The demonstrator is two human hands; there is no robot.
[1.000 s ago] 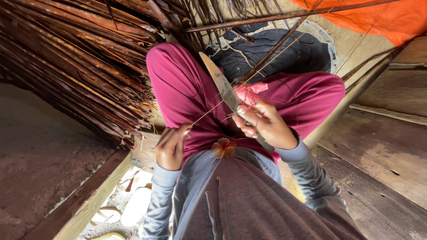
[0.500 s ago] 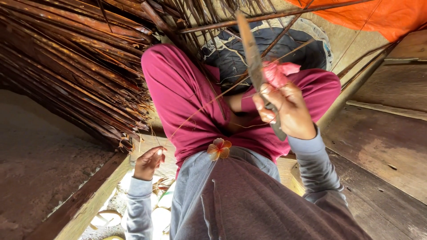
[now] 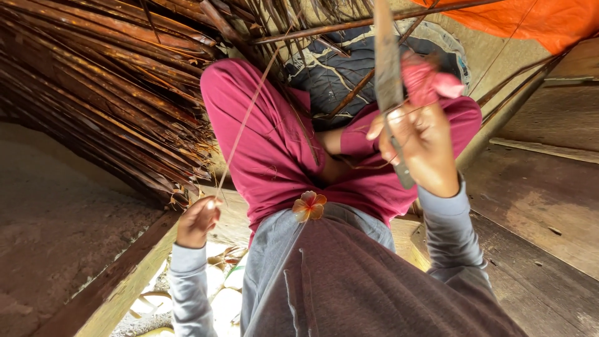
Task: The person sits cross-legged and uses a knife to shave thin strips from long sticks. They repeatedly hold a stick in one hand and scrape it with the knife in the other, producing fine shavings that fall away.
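My right hand (image 3: 419,145) grips a long knife (image 3: 388,75) by its handle, blade pointing away from me, above my lap in magenta trousers (image 3: 274,150). A pink scrap of cloth (image 3: 430,80) sits by the fingers of that hand. My left hand (image 3: 197,219) is low at the left, pinching one end of a thin pale leaf rib (image 3: 244,122) that runs up and away toward the dry fronds. A small orange flower (image 3: 309,206) lies on my grey top.
A thick pile of dry brown palm fronds (image 3: 106,87) fills the left and top. A dark patterned cloth (image 3: 337,68) lies past my knees. Orange sheeting (image 3: 549,22) hangs at the top right. Wooden floor boards (image 3: 536,206) run along the right; a wooden beam (image 3: 118,281) edges the left.
My right hand has lifted the knife up and away to the right. My left hand has dropped down to the left, drawing the thin rib out long.
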